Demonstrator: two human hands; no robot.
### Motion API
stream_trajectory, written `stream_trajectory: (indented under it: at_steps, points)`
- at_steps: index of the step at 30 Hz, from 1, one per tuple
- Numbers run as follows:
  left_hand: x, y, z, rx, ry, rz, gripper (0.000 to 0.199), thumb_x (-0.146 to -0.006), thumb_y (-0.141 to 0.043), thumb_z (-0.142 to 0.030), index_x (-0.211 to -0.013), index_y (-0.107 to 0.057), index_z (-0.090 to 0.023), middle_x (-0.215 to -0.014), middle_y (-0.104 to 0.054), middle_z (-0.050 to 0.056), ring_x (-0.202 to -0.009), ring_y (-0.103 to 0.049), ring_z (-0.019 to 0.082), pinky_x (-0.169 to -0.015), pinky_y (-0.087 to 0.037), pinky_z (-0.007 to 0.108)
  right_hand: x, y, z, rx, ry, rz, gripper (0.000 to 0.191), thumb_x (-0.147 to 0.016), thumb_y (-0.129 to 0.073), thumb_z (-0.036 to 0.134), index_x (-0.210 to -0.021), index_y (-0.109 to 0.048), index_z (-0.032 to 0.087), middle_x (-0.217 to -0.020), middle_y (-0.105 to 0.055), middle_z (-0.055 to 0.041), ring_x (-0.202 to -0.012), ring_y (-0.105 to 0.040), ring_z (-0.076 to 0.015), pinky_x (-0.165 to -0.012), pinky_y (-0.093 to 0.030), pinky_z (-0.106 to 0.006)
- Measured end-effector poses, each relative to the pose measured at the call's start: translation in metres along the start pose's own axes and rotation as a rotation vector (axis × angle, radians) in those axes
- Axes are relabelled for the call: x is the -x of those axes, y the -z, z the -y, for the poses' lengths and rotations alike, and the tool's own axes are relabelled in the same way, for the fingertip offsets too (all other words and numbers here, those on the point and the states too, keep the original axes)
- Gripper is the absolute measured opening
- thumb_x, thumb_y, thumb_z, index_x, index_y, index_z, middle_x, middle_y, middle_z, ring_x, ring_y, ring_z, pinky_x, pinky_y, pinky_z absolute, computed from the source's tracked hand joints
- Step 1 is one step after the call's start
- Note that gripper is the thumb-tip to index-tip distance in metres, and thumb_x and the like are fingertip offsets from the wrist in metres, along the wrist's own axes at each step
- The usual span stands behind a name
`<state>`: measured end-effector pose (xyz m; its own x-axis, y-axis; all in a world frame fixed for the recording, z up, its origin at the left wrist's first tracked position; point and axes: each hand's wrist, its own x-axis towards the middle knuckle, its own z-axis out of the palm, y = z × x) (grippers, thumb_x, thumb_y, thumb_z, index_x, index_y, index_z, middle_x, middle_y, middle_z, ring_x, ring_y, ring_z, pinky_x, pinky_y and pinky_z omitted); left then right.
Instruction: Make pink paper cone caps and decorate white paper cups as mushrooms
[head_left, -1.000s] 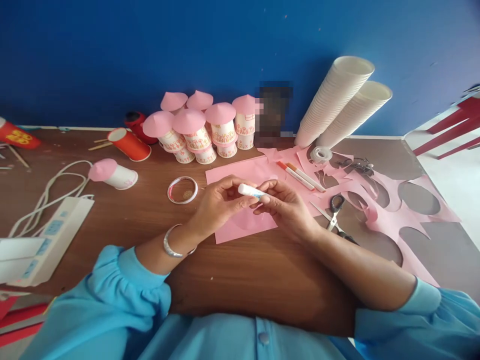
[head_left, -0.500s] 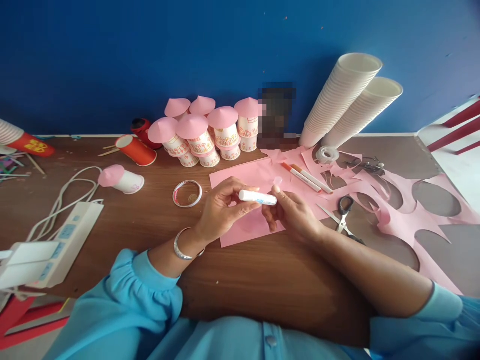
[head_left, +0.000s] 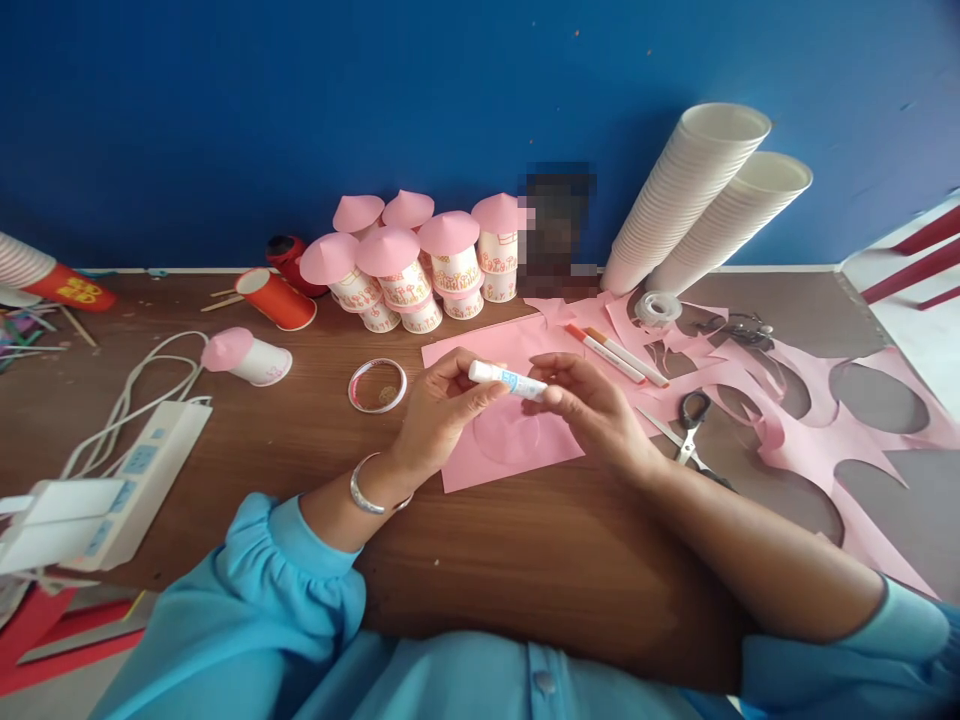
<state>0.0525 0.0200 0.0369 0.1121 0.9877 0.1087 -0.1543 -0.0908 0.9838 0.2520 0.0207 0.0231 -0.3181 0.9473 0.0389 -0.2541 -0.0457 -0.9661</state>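
A small white tube (head_left: 517, 384) with blue print is held level above the pink paper sheet (head_left: 510, 430). My left hand (head_left: 442, 405) pinches its left end between thumb and fingers. At the tube's right end, the thumb and fingers of my right hand (head_left: 592, 410) grip it. Beneath the tube, a faint round outline shows on the sheet. Two capped markers (head_left: 615, 355) lie on the paper's upper right, and scissors (head_left: 690, 435) rest to the right of my right hand.
Cup towers with pink cone roofs (head_left: 390, 280) stand along the blue wall. Tall white cup stacks (head_left: 686, 200) lean at right, near cut pink scraps (head_left: 855, 440). Left are a tape ring (head_left: 356, 398), a coned cup (head_left: 268, 362), a red cup (head_left: 277, 300) and a power strip (head_left: 142, 480).
The tube has shifted slightly left and up, tilting down to the right. My right hand's fingers have risen and straightened somewhat behind the tube's right end.
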Motion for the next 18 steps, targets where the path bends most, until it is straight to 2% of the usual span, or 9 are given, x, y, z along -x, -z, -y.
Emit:
stream_trajectory:
  at_steps: [2,3,6,8,10,12,15,18]
  points:
    - [0.0,0.0009,-0.0017,-0.021,-0.021,0.012,0.032,-0.076,-0.089,-0.043,-0.079,-0.069,-0.019,-0.078,-0.061,-0.002,-0.067,-0.053,0.01,-0.066,-0.046,0.027,0.0006,0.0027,0.0005,-0.033,-0.142,0.11,0.041,-0.094,-0.067,0.059,-0.098,-0.069,0.018,-0.076,-0.069,-0.0011,-0.063,-0.068,-0.0147,-0.063,-0.056,-0.03]
    - [0.0,0.0014,-0.0023,-0.019,-0.025,0.013,0.032,-0.075,-0.089,-0.043,-0.078,-0.068,-0.019,-0.078,-0.06,-0.002,-0.068,-0.054,0.011,-0.067,-0.047,0.028,0.0006,0.004,0.0003,-0.042,-0.169,0.122,0.041,-0.095,-0.068,0.058,-0.093,-0.07,0.017,-0.073,-0.068,-0.0008,-0.06,-0.067,-0.0139,-0.061,-0.056,-0.03]
    - [-0.0006,0.0031,-0.0031,0.013,-0.022,-0.009,0.034,-0.075,-0.09,-0.042,-0.077,-0.066,-0.018,-0.078,-0.06,-0.002,-0.068,-0.054,0.01,-0.067,-0.048,0.027,-0.0009,0.0063,-0.0009,-0.072,-0.101,-0.007,0.031,-0.084,-0.084,0.046,-0.085,-0.07,0.018,-0.074,-0.071,0.0001,-0.062,-0.067,-0.0128,-0.065,-0.058,-0.029]
    - [-0.0016,0.0044,-0.0029,0.021,-0.03,-0.018,0.032,-0.075,-0.09,-0.041,-0.079,-0.067,-0.018,-0.081,-0.061,-0.001,-0.068,-0.054,0.01,-0.067,-0.049,0.027,-0.0018,0.0053,-0.0004,-0.13,-0.098,-0.051,0.033,-0.084,-0.083,0.048,-0.091,-0.071,0.019,-0.079,-0.073,-0.0012,-0.068,-0.071,-0.0147,-0.067,-0.061,-0.03]
    - [-0.0023,0.0054,-0.0027,0.007,-0.037,0.002,0.03,-0.076,-0.089,-0.041,-0.083,-0.07,-0.018,-0.084,-0.063,0.0,-0.071,-0.057,0.011,-0.068,-0.05,0.027,-0.0018,0.0027,0.0014,-0.194,-0.192,0.024,0.04,-0.088,-0.076,0.056,-0.102,-0.071,0.019,-0.083,-0.075,-0.0038,-0.067,-0.072,-0.0162,-0.064,-0.062,-0.032]
    - [-0.0024,0.0054,-0.0026,-0.012,-0.039,0.025,0.029,-0.076,-0.089,-0.041,-0.085,-0.071,-0.019,-0.085,-0.065,0.001,-0.072,-0.058,0.012,-0.068,-0.05,0.028,-0.0009,-0.0002,0.003,-0.224,-0.267,0.098,0.043,-0.091,-0.072,0.058,-0.103,-0.071,0.017,-0.083,-0.076,-0.0053,-0.061,-0.07,-0.0148,-0.06,-0.06,-0.03]
    - [-0.0019,0.0036,-0.002,-0.022,-0.041,0.034,0.029,-0.076,-0.089,-0.04,-0.084,-0.072,-0.019,-0.083,-0.065,0.0,-0.072,-0.058,0.011,-0.069,-0.051,0.028,0.0002,-0.0018,0.002,-0.203,-0.225,0.058,0.034,-0.086,-0.082,0.048,-0.092,-0.073,0.016,-0.078,-0.075,-0.0035,-0.065,-0.069,-0.0129,-0.068,-0.059,-0.028]
    - [-0.0015,0.0014,-0.0002,-0.021,-0.043,0.019,0.029,-0.076,-0.089,-0.04,-0.083,-0.071,-0.019,-0.083,-0.064,0.0,-0.073,-0.058,0.012,-0.07,-0.05,0.028,0.0003,-0.0012,-0.0023,-0.176,-0.128,-0.037,0.03,-0.079,-0.09,0.039,-0.094,-0.073,0.019,-0.08,-0.075,-0.0008,-0.073,-0.072,-0.0143,-0.076,-0.06,-0.031]
